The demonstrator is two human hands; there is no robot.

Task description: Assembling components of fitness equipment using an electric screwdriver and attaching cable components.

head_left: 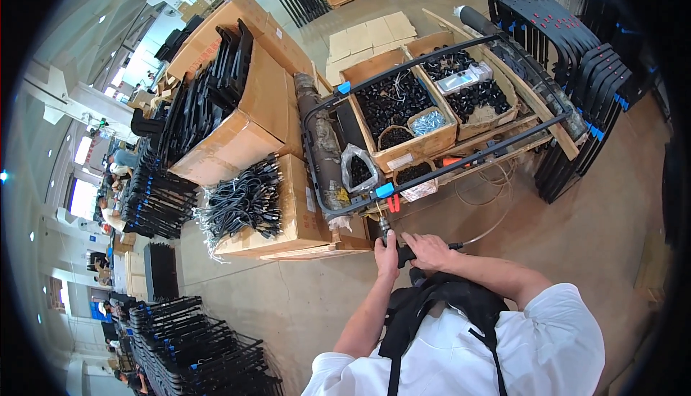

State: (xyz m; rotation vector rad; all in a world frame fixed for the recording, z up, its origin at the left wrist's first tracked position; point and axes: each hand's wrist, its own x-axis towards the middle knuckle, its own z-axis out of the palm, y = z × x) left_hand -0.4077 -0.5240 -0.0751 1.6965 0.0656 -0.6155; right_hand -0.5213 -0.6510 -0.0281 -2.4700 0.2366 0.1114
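Your left hand (pixel 387 256) wrapped round drill (pixel 406 254) near chuck, right hand (pixel 430 252) closed on its body; black frame (pixel 529 133) ahead, above bins (pixel 432 143)

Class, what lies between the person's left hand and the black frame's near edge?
The head view shows the tool's silvery front end there; a red piece sits just beyond it.

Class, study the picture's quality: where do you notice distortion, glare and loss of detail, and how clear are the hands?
In the head view, dark curved corners and a ceiling tilted sideways at left; in the head view, windows glaring almost white; in the head view, left hand and right hand well lit and fairly clear, distant co-workers too small for detail.
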